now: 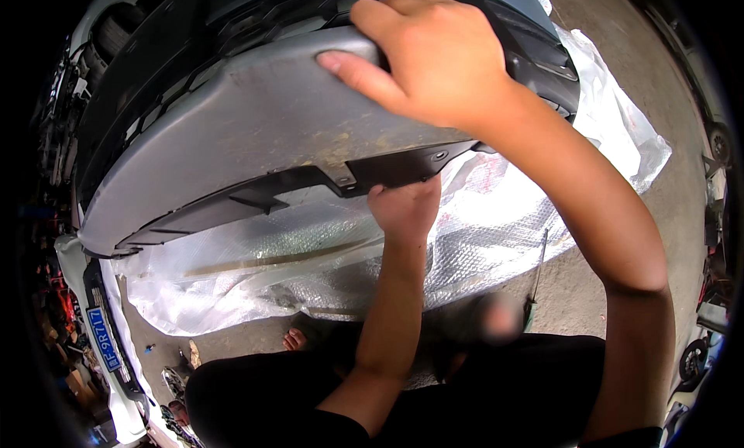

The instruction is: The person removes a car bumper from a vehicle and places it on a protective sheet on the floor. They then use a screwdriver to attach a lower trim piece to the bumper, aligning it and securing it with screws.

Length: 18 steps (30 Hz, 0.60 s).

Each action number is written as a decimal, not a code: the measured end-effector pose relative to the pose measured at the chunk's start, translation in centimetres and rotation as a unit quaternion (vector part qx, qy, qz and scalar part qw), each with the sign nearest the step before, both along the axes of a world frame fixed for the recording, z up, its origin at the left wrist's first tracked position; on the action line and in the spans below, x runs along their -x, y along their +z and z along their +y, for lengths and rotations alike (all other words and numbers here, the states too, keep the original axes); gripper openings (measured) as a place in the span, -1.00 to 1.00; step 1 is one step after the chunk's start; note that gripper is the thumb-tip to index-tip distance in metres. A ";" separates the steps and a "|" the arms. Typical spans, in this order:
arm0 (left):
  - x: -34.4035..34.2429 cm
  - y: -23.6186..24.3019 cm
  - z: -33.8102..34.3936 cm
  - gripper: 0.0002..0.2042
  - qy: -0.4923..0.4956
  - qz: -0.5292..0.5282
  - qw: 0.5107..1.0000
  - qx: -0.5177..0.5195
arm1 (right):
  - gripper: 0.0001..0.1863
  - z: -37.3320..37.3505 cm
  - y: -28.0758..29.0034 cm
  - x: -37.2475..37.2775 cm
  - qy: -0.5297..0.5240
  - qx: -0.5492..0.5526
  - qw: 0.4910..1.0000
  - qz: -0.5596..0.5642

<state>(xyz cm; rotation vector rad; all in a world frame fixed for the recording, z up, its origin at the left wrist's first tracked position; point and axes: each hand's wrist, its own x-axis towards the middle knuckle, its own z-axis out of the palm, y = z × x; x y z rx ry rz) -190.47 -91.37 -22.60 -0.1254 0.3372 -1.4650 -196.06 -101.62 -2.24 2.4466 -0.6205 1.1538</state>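
A large grey plastic car bumper (201,138) with a dark mesh grille (256,25) fills the upper middle of the head view. My right hand (426,68) is closed over its upper edge, thumb lying on the grey face. Below, my left hand (405,208) reaches up to the black lower trim (395,165), its thumb at the trim's edge and its other fingers largely hidden behind it. Silver bubble-foil sheeting (488,208) lies under and around the bumper, creased and partly draped past its right end.
A white panel with a blue number plate (105,332) stands at left, beside dark piled parts. A thin metal rod (541,258) stands by the foil's front edge. The concrete floor (589,308) shows near my bare foot (294,338). Wheels and other items line the right rim.
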 end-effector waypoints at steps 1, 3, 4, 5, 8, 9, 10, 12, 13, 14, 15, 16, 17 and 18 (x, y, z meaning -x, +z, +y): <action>0.0 0.6 0.2 -0.54 0.010 -0.031 0.999 -0.042 | -0.56 -0.1 0.1 -0.1 0.003 0.005 1.000 0.001; 0.0 1.6 -0.2 -0.55 0.018 -0.025 0.999 -0.013 | -0.57 0.0 0.1 -0.5 0.001 0.023 1.000 -0.005; 0.0 1.8 -0.2 -0.56 0.024 -0.021 1.000 0.000 | -0.57 0.1 0.0 -0.5 -0.004 0.027 1.000 -0.006; 0.0 1.8 0.0 -0.56 0.022 -0.022 0.999 0.005 | -0.57 0.2 -0.1 -0.5 -0.008 0.031 0.999 -0.007; 0.2 2.1 0.0 -0.56 0.019 -0.028 0.999 0.021 | -0.58 -0.5 -0.8 -0.2 -0.018 0.043 0.999 -0.016; 0.4 2.3 0.0 -0.56 0.021 -0.033 0.999 0.021 | -0.58 -0.6 -1.0 -0.1 -0.020 0.046 0.999 -0.019; 0.6 2.5 0.0 -0.55 0.023 -0.037 0.999 0.021 | -0.58 -0.7 -1.3 0.0 -0.026 0.047 0.998 -0.019; 0.4 2.8 0.0 -0.55 0.019 -0.034 0.999 0.020 | -0.58 -0.9 -1.3 -0.1 -0.035 0.052 0.998 -0.022; 0.3 2.8 0.0 -0.54 0.018 -0.034 0.999 0.021 | -0.60 -0.7 -1.0 -0.1 -0.035 0.024 0.999 -0.016; 0.3 2.6 -0.1 -0.54 0.016 -0.020 0.999 0.026 | -0.58 -0.8 -1.0 0.0 -0.022 0.008 1.000 -0.017; -0.1 2.1 -0.2 -0.54 0.018 -0.009 0.999 0.032 | -0.56 -0.9 -1.0 -0.3 -0.005 -0.007 1.000 -0.021; -0.6 1.7 -0.3 -0.54 0.020 0.002 0.999 0.037 | -0.53 -0.9 -0.4 -0.7 0.012 -0.023 0.999 -0.024; -1.1 1.2 0.0 -0.55 0.013 0.007 0.999 0.051 | -0.62 -0.6 0.2 -0.3 0.040 -0.081 0.996 0.001; -0.6 1.7 -0.2 -0.56 0.015 0.002 0.999 0.044 | -0.59 -1.2 1.6 0.0 0.046 -0.032 0.998 -0.036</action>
